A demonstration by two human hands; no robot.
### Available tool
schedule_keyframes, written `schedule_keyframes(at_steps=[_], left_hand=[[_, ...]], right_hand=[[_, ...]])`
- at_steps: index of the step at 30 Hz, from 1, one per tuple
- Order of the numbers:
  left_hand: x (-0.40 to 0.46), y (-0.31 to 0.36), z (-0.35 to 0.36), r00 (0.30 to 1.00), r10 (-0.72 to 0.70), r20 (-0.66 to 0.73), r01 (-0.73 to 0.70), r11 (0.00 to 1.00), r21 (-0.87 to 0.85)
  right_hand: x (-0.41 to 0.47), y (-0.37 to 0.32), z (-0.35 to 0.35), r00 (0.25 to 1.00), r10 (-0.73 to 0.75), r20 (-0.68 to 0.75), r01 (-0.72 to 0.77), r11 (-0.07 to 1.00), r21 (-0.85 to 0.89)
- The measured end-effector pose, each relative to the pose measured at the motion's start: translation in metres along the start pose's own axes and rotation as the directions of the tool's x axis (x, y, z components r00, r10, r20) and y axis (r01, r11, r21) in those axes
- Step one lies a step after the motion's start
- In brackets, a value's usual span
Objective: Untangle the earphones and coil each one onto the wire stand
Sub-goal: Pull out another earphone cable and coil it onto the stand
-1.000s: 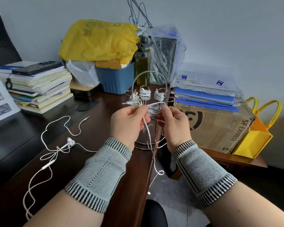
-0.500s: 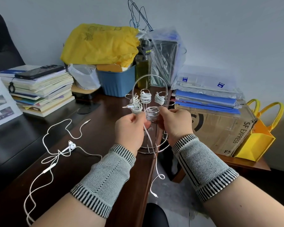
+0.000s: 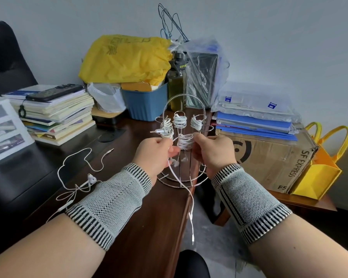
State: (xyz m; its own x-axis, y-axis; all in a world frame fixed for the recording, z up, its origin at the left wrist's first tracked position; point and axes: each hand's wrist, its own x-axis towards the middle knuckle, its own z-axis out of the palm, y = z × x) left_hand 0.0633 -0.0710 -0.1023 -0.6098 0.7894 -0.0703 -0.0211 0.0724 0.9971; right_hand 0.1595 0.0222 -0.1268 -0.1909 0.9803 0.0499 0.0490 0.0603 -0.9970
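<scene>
The wire stand (image 3: pixel 184 178) sits at the near right edge of the dark wooden desk (image 3: pixel 129 227), its circular base close to the desk's corner and its arched handle rising in front of a blue bin (image 3: pixel 147 103). Three finished coils of white earphone cable (image 3: pixel 179 120) sit wound on the stand's upper hooks, side by side. A fourth coil (image 3: pixel 185 141) sits on the nearest hook, between the two hands. The left hand (image 3: pixel 155 155) is closed with thumb and fingertips pinching the white cord just left of this coil; the right hand (image 3: pixel 213 153) is closed against the coil's right side, though whether its fingers grip the cable or the hook cannot be told. The hands are close together, parted only by the coil. From the left hand's pinch the loose tail of the cord (image 3: pixel 191 207) runs down over the stand's base, past the desk edge, and hangs free with its plug end below. Both wrists wear grey knit bands with black-and-white striped borders. A second, uncoiled earphone set (image 3: pixel 76 177) lies in loose loops on the desk well to the left of the stand, partly hidden by the left forearm, with one earbud visible. A stack of books (image 3: pixel 56 117) with a dark phone on top stands at far left. A cardboard box (image 3: pixel 269 157) is at right.
</scene>
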Motion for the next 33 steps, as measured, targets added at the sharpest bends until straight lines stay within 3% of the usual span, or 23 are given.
schedule_keyframes(at_steps=[8,12,15,19,22,28,33], left_hand=[[0.003,-0.013,-0.004,0.999,0.049,0.008,-0.050,0.997,0.064],[0.002,-0.018,-0.005,0.997,0.066,0.028,-0.067,0.998,0.015],[-0.003,-0.019,-0.005,0.998,0.052,0.046,-0.050,0.997,-0.051],[-0.003,-0.016,-0.009,0.991,-0.095,0.097,0.122,0.938,-0.323],[-0.001,-0.018,-0.011,0.979,-0.170,0.113,0.202,0.880,-0.429],[-0.003,-0.020,-0.012,0.978,-0.175,0.113,0.208,0.858,-0.470],[-0.016,-0.018,-0.013,0.983,-0.104,0.154,0.152,0.927,-0.343]], right_hand=[[-0.009,0.004,-0.004,0.997,-0.072,0.009,0.071,0.991,0.115],[-0.018,0.011,-0.008,0.962,-0.268,0.052,0.269,0.963,-0.019],[-0.022,0.013,-0.009,0.939,-0.335,0.072,0.340,0.937,-0.078],[-0.021,0.015,-0.007,0.933,-0.357,0.050,0.360,0.927,-0.106],[-0.022,0.016,-0.008,0.931,-0.363,0.043,0.366,0.925,-0.101],[-0.020,0.018,-0.008,0.943,-0.328,0.056,0.331,0.942,-0.057],[-0.022,0.017,-0.008,0.943,-0.324,0.073,0.327,0.944,-0.037]])
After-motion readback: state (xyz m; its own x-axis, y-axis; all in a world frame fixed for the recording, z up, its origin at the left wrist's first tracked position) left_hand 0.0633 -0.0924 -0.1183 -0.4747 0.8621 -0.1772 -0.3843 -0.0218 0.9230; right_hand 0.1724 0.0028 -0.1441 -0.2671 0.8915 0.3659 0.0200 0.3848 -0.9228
